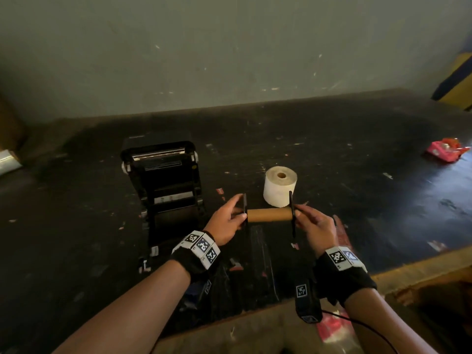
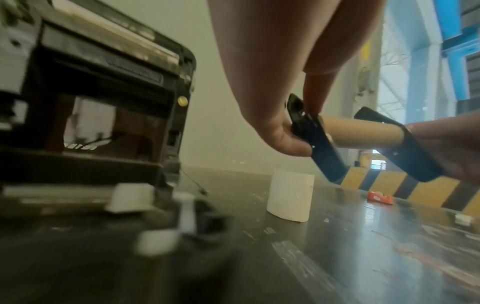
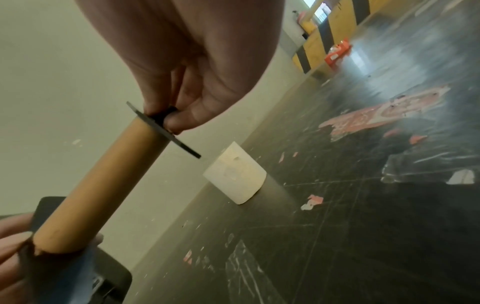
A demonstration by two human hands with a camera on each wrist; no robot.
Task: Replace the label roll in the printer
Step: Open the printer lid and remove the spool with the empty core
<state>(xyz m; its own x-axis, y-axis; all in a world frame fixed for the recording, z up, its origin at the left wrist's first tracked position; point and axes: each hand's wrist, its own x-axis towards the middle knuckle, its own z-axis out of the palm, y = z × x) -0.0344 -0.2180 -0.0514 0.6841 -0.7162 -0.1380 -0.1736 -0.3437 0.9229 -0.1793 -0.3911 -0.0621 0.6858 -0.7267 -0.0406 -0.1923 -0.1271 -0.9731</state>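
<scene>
Gripping smooth cardboard core [image 1: 269, 215] w/ both hands.

forearms: bare, no sleeves | left wrist band [image 1: 194, 254]: black fabric wrap, row of white square tags with black-and-white coded patterns | right wrist band [image 1: 343, 273]: same black wrap and coded tags | black tagged strap [image 1: 306, 301] and thin black cable [image 1: 362, 324] below right wrist band

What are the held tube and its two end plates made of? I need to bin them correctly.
Tube: probably cardboard, matte tan, its left end torn ragged. End plates: likely hard plastic, thin, flat, black with a slight sheen; painted metal cannot be ruled out.
</scene>
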